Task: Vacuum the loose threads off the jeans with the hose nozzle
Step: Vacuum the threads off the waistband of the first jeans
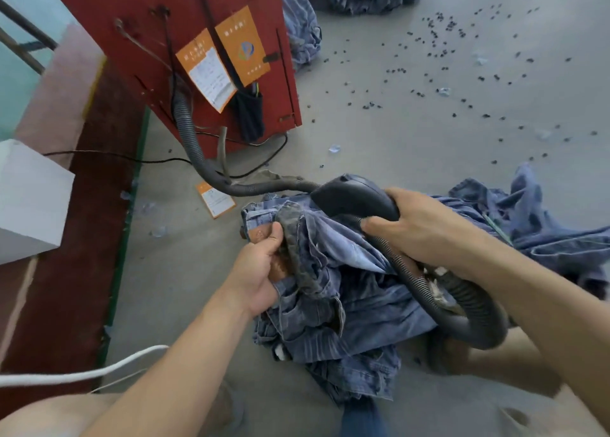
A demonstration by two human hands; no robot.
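- Head view: jeans (346,304) bunched on the grey floor (396,123) at lower centre, waistband end up toward 11 o'clock, crumpled legs trailing down toward 6 o'clock.
- Long axis of the heap running roughly 11 to 5 o'clock, between the two forearms.
- Left hand (260,268) at 9 o'clock of the heap, fingers curled tight round a gathered fold of denim near the waistband, thumb pressed against the brown patch there.
- Right hand (425,228) at 2 o'clock of the heap, fingers wrapped round the curved black handle of the hose nozzle (356,199), firmly closed on it.
- Corrugated hose (462,301) looping under the right wrist toward 5 o'clock, and a second run leading off at 10 o'clock to the red cabinet (185,40).
- Nozzle mouth hidden; whether touching the cloth, cannot tell.
- Right hand nearer the fabric to be cleaned; left hand holding it taut at the upper edge.
- Judged next: nozzle to be drawn down along the fold from 11 toward 5 o'clock, against the left hand's pull.
- Orange tags (214,70) on the cabinet face, one more on the floor at 10 o'clock of the jeans.
- Dark thread bits (445,57) scattered over the floor at 1 o'clock, well apart from the hands.
- More denim (544,212) piled at 3 o'clock, just beside the right forearm.
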